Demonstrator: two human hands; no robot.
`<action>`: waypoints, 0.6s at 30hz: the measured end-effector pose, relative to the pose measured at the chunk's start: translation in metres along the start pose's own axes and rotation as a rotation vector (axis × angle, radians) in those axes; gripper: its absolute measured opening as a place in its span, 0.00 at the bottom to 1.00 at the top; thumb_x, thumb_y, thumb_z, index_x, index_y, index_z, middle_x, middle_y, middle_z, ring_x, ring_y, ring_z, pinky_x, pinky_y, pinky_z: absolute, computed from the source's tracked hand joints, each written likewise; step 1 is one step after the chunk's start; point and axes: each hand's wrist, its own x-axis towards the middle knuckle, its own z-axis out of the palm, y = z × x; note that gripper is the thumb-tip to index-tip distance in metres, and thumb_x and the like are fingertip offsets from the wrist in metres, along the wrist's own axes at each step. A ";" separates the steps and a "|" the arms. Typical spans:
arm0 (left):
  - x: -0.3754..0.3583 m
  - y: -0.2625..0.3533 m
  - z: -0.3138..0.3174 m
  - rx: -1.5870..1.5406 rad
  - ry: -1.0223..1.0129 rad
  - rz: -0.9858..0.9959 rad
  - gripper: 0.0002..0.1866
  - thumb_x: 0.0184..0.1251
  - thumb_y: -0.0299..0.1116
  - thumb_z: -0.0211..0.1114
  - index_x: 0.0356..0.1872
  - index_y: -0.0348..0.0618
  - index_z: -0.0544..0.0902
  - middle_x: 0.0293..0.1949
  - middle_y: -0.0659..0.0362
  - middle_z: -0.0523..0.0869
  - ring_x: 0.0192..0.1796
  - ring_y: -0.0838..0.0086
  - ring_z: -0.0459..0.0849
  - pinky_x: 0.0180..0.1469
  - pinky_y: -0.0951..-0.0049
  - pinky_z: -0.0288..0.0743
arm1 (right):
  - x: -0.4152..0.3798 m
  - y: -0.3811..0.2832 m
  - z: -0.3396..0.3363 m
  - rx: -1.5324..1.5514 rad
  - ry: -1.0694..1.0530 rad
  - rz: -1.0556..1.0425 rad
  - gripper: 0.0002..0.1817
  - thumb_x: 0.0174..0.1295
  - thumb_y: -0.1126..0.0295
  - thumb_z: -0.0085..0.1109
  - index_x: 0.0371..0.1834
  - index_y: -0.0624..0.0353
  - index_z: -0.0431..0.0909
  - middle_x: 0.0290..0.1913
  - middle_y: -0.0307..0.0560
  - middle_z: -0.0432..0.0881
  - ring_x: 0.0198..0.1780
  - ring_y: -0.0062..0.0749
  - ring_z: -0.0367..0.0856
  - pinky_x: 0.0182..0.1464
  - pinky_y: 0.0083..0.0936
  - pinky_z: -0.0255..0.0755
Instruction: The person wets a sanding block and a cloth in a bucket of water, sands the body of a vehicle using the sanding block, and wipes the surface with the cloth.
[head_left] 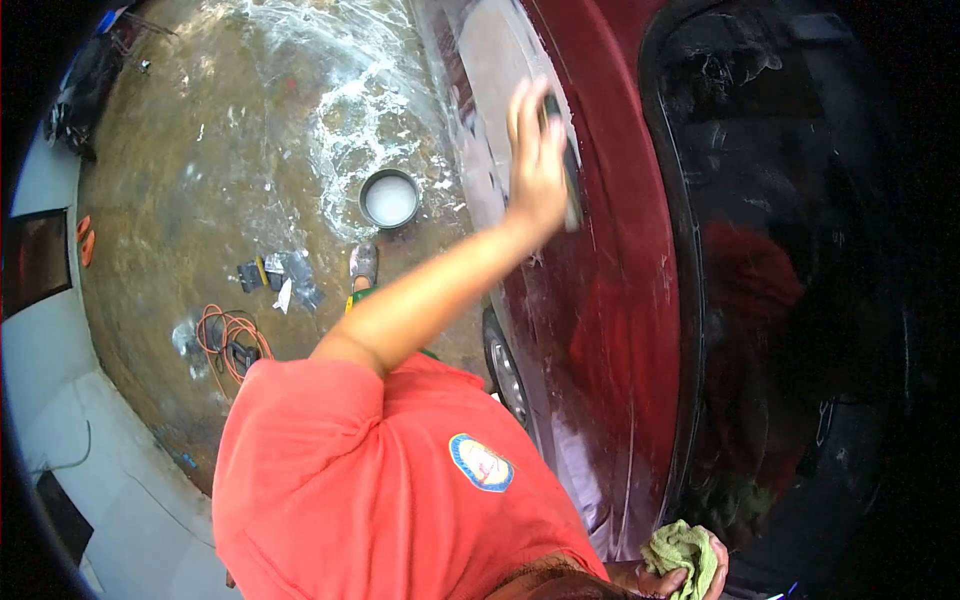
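My left hand reaches across to the red car body, slightly blurred. Under its palm and fingers is a long dark sanding block, pressed along the edge of a pale grey sanded patch. At the lower right, my right hand is closed round a crumpled yellow-green cloth, beside the dark car window. Part of that hand is hidden by the cloth and cut off by the frame edge.
A round bucket of whitish water stands on the wet, white-streaked floor. Near my shoe lie plastic packets. An orange cord is coiled further left. A car wheel shows below my arm.
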 end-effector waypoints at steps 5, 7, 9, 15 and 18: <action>0.078 -0.076 0.002 -0.093 -0.029 -0.249 0.24 0.82 0.39 0.52 0.72 0.43 0.71 0.67 0.44 0.80 0.71 0.55 0.76 0.74 0.61 0.65 | 0.002 0.006 0.008 -0.021 -0.017 0.000 0.22 0.74 0.61 0.52 0.40 0.75 0.83 0.38 0.59 0.87 0.37 0.44 0.88 0.39 0.33 0.85; 0.132 -0.117 0.011 -0.743 -0.028 -0.590 0.21 0.85 0.33 0.49 0.73 0.45 0.70 0.61 0.53 0.82 0.61 0.68 0.80 0.63 0.66 0.76 | 0.000 0.010 0.012 -0.022 -0.020 -0.005 0.22 0.74 0.61 0.52 0.40 0.75 0.83 0.38 0.59 0.87 0.36 0.44 0.88 0.39 0.33 0.85; 0.116 -0.115 0.009 -0.457 -0.046 -0.456 0.23 0.82 0.34 0.51 0.74 0.41 0.69 0.68 0.48 0.75 0.69 0.59 0.74 0.72 0.62 0.66 | -0.001 0.009 0.013 -0.019 -0.023 -0.007 0.22 0.74 0.61 0.52 0.40 0.75 0.83 0.38 0.59 0.87 0.36 0.44 0.88 0.39 0.33 0.85; -0.040 -0.004 -0.023 -0.147 -0.132 -0.169 0.26 0.83 0.35 0.47 0.75 0.34 0.66 0.77 0.47 0.66 0.83 0.57 0.58 0.83 0.61 0.48 | 0.009 0.006 0.021 -0.023 -0.035 -0.005 0.22 0.74 0.60 0.52 0.40 0.75 0.83 0.38 0.59 0.87 0.36 0.44 0.88 0.39 0.33 0.85; 0.035 -0.069 -0.010 -0.165 -0.059 -0.178 0.21 0.81 0.32 0.51 0.70 0.39 0.72 0.69 0.47 0.74 0.74 0.54 0.69 0.78 0.60 0.60 | 0.007 0.007 0.025 -0.030 -0.041 -0.004 0.22 0.74 0.60 0.52 0.40 0.75 0.83 0.38 0.59 0.87 0.36 0.44 0.88 0.39 0.33 0.85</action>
